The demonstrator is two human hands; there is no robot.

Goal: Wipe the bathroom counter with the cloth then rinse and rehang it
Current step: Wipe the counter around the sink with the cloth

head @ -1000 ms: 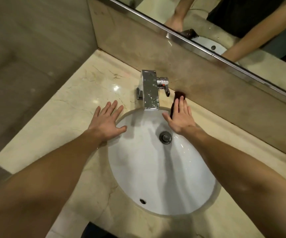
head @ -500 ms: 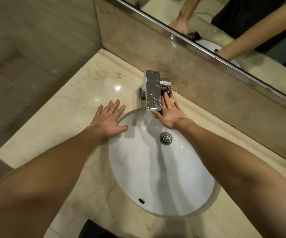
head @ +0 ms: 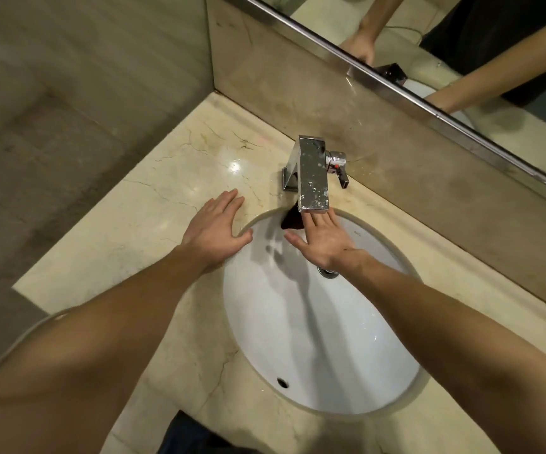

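A dark brown cloth (head: 292, 220) lies on the back rim of the white sink (head: 317, 348), just under the chrome faucet spout (head: 313, 178). My right hand (head: 323, 239) is stretched flat with its fingertips pressing the cloth's right part; most of the cloth is hidden by the fingers and the spout. My left hand (head: 216, 231) rests flat, fingers spread, on the beige marble counter (head: 160, 204) at the sink's left rim, holding nothing.
The faucet's lever handle (head: 339, 168) sticks out to the right. A drain (head: 328, 272) sits in the basin below my right wrist. A marble backsplash (head: 396, 152) and mirror (head: 461, 44) run behind; a tiled wall closes the left side.
My right hand has slid the cloth leftward along the back rim, from right of the faucet to under the spout. My left hand has stayed planted.
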